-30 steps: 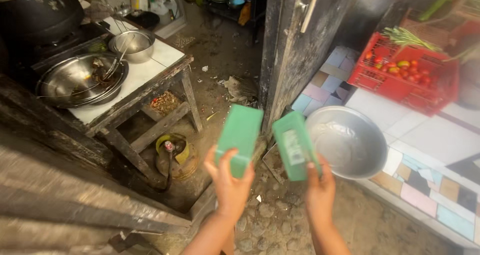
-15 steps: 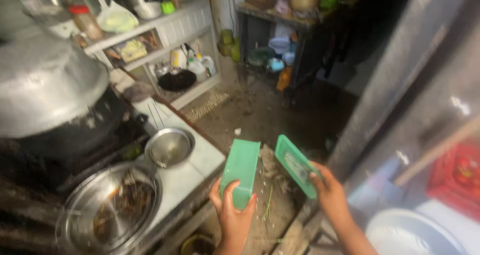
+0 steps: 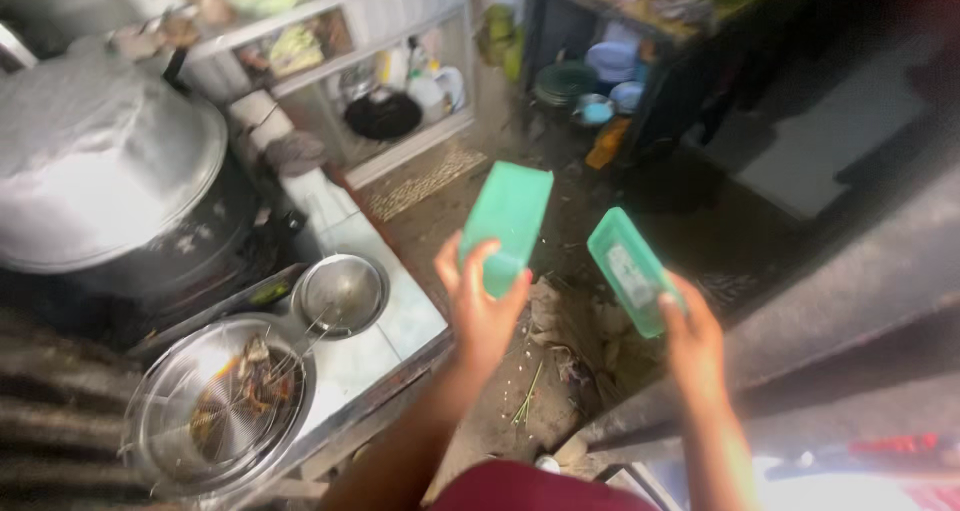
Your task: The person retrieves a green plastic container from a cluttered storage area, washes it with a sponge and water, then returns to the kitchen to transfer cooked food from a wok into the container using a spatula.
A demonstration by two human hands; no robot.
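**Head view: two hands, each holding a green plastic piece**

Head view looks down into a cramped kitchen. The left hand (image 3: 482, 306) is closed around the lower end of a green box (image 3: 508, 226), thumb across its face. The box stands nearly upright, its long axis running toward 12 o'clock and leaning slightly to 1. The right hand (image 3: 692, 336) pinches the lower corner of a green lid (image 3: 630, 268), fingers curled at its edge. The lid's long axis tilts from 5 toward 11 o'clock, with a pale label facing the camera. The lid sits at 3 o'clock from the box, near it but apart, with bare dirt floor showing between them. Each hand holds its own piece, and nothing stands in the gap.

At 9 o'clock from the left hand is a tiled counter (image 3: 400, 316) carrying a small steel bowl (image 3: 342, 293). At 8 o'clock is a wide basin (image 3: 215, 406) with a wire strainer inside. A large lidded pot (image 3: 105, 171) fills the 10 o'clock corner. Shelves (image 3: 340, 81) of bottles and dishes lie at 12 o'clock.
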